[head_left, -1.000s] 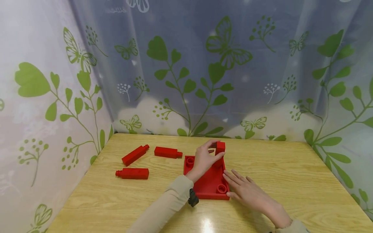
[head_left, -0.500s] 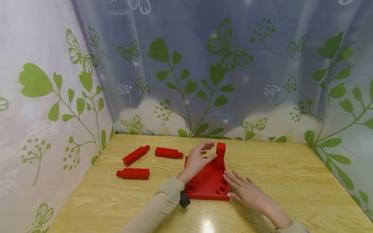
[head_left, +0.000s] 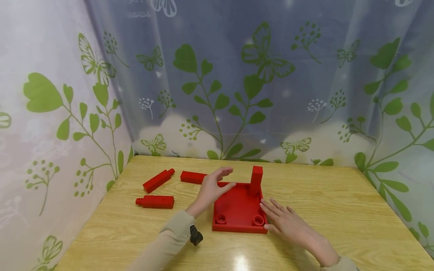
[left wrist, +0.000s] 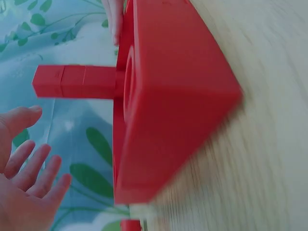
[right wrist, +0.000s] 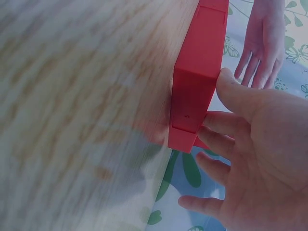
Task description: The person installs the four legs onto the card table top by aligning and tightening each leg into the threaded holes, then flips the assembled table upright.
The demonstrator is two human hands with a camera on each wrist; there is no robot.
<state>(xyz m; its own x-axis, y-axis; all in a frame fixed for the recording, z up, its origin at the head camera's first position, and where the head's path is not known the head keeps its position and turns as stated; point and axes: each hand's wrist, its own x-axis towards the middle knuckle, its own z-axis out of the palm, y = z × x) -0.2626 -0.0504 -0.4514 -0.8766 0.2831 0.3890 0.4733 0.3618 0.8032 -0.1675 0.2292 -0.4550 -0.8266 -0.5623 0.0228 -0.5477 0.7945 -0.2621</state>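
Note:
A shallow red square base (head_left: 237,205) with a raised rim lies on the wooden table, with round sockets (head_left: 258,220) showing in its near corners. In its far right corner a red square post (head_left: 256,180) stands upright; the left wrist view shows this post (left wrist: 77,82) seated at the base. My left hand (head_left: 211,190), fingers spread and holding nothing, hovers over the base's left edge and hides its far left corner. Along the right side rests my right hand (head_left: 288,225), its straight fingers touching the rim. The right wrist view has thumb and fingertips (right wrist: 226,79) against the base's wall (right wrist: 197,62).
Three loose red posts lie left of the base: one slanted post (head_left: 158,180), one post (head_left: 193,177) partly behind my left hand, and a nearer post (head_left: 156,202). Their visible narrow ends look threaded. A patterned curtain (head_left: 217,94) closes off the back and sides.
My left hand has let go of the upright post and moved left, away from it, toward the base's left edge. The post stays standing. My right hand has kept its place.

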